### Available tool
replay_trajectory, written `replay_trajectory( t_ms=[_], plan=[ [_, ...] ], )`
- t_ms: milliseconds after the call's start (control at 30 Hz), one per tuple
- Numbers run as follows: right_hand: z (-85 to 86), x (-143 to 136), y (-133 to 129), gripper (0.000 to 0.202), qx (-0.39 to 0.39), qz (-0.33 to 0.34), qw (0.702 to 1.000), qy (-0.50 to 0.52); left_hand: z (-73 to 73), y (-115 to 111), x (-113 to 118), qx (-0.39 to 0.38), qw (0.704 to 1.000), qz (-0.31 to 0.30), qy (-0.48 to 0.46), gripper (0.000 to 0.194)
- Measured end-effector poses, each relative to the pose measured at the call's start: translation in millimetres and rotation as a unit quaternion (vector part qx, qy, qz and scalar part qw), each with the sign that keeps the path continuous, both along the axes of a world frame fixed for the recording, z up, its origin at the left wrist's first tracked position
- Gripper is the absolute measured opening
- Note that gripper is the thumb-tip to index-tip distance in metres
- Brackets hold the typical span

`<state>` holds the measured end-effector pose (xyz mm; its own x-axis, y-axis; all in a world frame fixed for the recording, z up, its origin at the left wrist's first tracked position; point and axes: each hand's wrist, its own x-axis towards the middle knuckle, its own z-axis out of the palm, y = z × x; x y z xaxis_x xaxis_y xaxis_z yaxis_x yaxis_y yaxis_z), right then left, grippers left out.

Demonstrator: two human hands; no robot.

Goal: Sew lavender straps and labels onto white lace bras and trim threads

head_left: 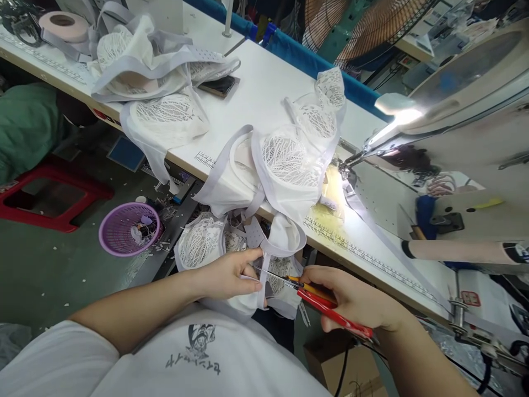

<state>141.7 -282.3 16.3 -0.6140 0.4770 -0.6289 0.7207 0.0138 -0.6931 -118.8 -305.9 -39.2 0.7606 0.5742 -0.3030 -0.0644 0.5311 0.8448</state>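
My left hand [233,275] pinches the pale edging of a white lace bra [200,242] between thumb and fingers, just below the table's front edge. In my right hand [347,295] is a pair of scissors [318,304] with red and orange handles. Their blades point left and reach the pale strip beside my left fingertips; whether they touch it I cannot tell. More white lace bras [289,157] lie joined on the white table [260,71], hanging over its edge down toward my lap.
A lit sewing machine [446,127] stands at the right, its needle area by the fabric. Another pile of bras [144,71] and a dark phone [221,85] lie at the back left. On the floor are a purple basket [109,229] with scraps and a red stool [61,218].
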Motion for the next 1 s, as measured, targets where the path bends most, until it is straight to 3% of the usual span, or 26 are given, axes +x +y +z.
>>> replay_trajectory(
  t_ms=[367,767,1000],
  plan=[
    [-8.6,3.0,-1.2,0.051,-0.023,0.003,0.999,0.043,3.5,2.5,-2.0,0.032,0.999,-0.015,0.014,0.069],
    [-10.9,2.1,-0.9,0.046,0.039,0.04,0.998,0.034,1.6,1.6,-2.1,0.027,1.0,-0.013,-0.002,0.069],
    [-7.0,-3.0,0.8,0.033,0.039,0.036,0.998,0.028,3.3,3.8,-3.3,0.045,0.998,-0.028,0.042,0.069]
  ],
)
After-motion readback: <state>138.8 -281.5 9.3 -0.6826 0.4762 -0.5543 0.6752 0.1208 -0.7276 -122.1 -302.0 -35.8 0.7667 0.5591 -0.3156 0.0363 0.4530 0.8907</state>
